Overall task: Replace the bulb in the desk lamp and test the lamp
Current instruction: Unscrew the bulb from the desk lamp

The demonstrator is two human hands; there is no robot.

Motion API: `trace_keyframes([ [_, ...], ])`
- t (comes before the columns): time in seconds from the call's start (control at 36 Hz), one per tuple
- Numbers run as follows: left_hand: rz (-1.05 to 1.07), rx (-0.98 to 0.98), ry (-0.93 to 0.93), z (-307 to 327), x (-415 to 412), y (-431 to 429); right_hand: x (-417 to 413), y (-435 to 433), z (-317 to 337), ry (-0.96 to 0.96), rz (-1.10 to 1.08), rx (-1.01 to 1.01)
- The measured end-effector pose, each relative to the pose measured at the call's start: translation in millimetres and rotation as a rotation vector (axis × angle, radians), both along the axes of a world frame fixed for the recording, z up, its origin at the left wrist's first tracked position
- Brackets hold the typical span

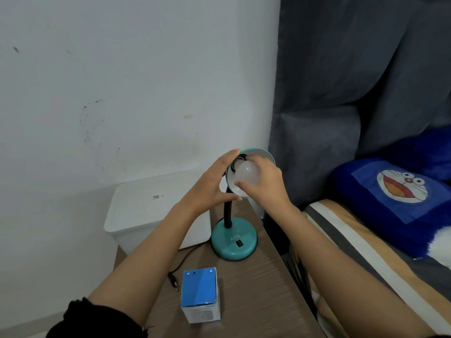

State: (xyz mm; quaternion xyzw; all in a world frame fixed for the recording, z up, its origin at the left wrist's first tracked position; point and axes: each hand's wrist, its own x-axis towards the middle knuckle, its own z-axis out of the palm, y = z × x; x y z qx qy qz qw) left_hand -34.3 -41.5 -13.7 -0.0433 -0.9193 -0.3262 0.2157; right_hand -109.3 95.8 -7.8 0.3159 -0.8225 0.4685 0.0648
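Note:
A teal desk lamp stands on a wooden bedside table, its round base (233, 241) carrying a black rocker switch (240, 243). A black gooseneck rises to the teal shade (262, 153), which is tilted toward me. My left hand (212, 184) cups the shade's left rim from outside. My right hand (266, 185) grips a white frosted bulb (246, 173) that sits inside the shade at the socket. The lamp's black cord ends in a plug (173, 284) lying loose on the table. A blue and white bulb box (200, 296) stands upright near the front.
A white lidded plastic bin (151, 206) stands left of the table against the white wall. To the right are a grey padded headboard (341, 106), a bed with a striped sheet and a blue cartoon pillow (395, 191).

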Motion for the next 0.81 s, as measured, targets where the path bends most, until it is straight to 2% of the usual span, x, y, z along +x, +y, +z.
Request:
trace_keyframes([
  [0.08,0.005,0.001,-0.001,0,-1,1,2,0,-3,-0.029,0.003,-0.028],
  [0.22,0.001,-0.005,0.001,-1,-1,2,6,-5,-2,-0.343,-0.062,-0.09],
  [0.28,0.002,-0.003,0.0,-2,-1,1,7,-4,-1,-0.328,-0.056,-0.09],
  [0.42,0.006,0.012,0.001,-2,-1,2,3,-1,-1,-0.141,-0.026,-0.047],
  [0.47,0.006,0.011,0.002,-1,-1,3,4,-2,-2,-0.205,-0.029,-0.062],
  [0.56,0.005,-0.005,0.013,-2,-2,3,4,-4,0,-0.408,-0.066,-0.076],
  [0.61,0.013,0.003,0.013,-3,-2,3,4,-3,3,-0.458,-0.059,-0.102],
  [0.81,0.006,0.014,-0.014,-2,2,6,2,4,9,-0.243,-0.039,-0.032],
])
